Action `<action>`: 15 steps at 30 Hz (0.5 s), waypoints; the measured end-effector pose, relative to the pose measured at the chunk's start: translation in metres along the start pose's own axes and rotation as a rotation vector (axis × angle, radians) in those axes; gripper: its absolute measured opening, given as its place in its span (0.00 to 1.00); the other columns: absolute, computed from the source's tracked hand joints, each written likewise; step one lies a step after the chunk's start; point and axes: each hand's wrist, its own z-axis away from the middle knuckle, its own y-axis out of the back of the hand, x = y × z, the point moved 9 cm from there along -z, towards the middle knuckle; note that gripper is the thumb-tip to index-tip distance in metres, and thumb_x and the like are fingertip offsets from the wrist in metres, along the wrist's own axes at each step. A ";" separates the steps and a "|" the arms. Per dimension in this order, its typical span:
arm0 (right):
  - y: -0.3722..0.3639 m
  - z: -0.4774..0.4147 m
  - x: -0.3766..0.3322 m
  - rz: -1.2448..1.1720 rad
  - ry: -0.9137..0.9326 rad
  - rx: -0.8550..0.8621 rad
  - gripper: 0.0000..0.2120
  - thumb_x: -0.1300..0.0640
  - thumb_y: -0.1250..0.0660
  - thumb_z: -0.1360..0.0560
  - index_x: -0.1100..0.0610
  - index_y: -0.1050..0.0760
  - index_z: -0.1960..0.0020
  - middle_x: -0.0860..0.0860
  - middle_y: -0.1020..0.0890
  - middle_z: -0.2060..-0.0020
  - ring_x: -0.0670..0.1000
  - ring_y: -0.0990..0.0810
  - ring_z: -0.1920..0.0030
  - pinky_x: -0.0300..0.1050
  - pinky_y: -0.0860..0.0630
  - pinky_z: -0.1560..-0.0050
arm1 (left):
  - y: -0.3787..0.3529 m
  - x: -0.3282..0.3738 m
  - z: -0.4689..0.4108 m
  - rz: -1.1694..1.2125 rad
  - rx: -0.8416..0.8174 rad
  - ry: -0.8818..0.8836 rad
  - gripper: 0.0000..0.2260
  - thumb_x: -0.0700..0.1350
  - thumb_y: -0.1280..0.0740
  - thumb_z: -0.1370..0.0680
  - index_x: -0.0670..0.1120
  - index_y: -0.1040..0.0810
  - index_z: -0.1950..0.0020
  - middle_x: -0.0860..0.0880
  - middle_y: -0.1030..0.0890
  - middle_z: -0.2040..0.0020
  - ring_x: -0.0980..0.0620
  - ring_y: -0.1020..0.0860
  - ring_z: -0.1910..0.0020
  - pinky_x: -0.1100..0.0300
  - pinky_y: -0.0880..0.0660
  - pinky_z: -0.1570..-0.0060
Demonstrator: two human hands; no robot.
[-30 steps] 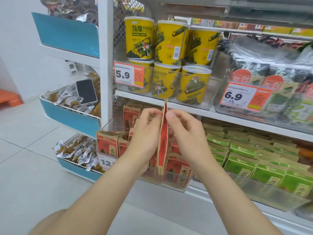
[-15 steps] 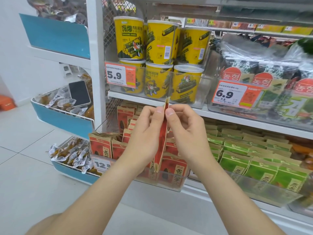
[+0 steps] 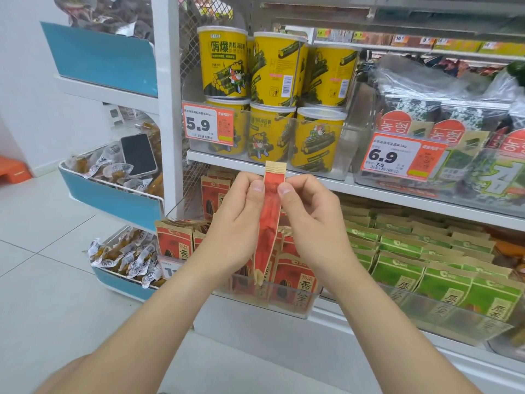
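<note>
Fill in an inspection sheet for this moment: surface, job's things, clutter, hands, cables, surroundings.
Surface: white metal store shelf, stocked.
Job's things: flat red paper snack packet, upright, edge-on, held in front of clear plastic bin of matching packets.
Clutter: black phone lying in blue side basket on wrapped snacks.
Hands: left hand and right hand pinch the packet near its top.
Cables: nothing seen.
Surroundings: yellow cylindrical tubs, green paper packets, pale tiled floor.
</note>
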 end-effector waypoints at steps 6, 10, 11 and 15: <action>-0.003 -0.003 0.000 -0.073 0.009 -0.064 0.06 0.54 0.29 0.16 0.54 0.15 0.44 0.49 0.12 0.52 0.51 0.14 0.50 0.55 0.17 0.44 | -0.003 -0.009 -0.002 0.194 -0.036 0.121 0.13 0.57 0.42 0.12 0.49 0.26 0.44 0.54 0.21 0.55 0.56 0.22 0.53 0.56 0.25 0.46; -0.016 0.003 0.001 0.027 0.000 -0.239 0.16 0.52 0.29 0.17 0.49 0.18 0.29 0.51 0.15 0.39 0.54 0.16 0.39 0.59 0.18 0.36 | 0.005 -0.022 -0.003 0.406 0.052 0.248 0.21 0.62 0.37 0.14 0.45 0.25 0.38 0.37 0.17 0.44 0.37 0.17 0.40 0.35 0.23 0.33; -0.019 0.006 0.004 0.063 -0.021 -0.269 0.20 0.49 0.28 0.19 0.43 0.19 0.28 0.49 0.17 0.38 0.53 0.18 0.38 0.60 0.18 0.36 | 0.010 -0.024 -0.003 0.427 0.108 0.271 0.22 0.62 0.38 0.14 0.43 0.25 0.37 0.37 0.17 0.45 0.38 0.16 0.41 0.33 0.23 0.32; -0.027 0.017 0.013 0.190 -0.139 -0.395 0.29 0.37 0.26 0.28 0.31 0.25 0.27 0.41 0.21 0.35 0.47 0.17 0.38 0.56 0.17 0.38 | 0.027 -0.027 -0.004 0.464 0.288 0.305 0.24 0.61 0.41 0.13 0.40 0.27 0.33 0.41 0.17 0.50 0.44 0.16 0.50 0.42 0.17 0.41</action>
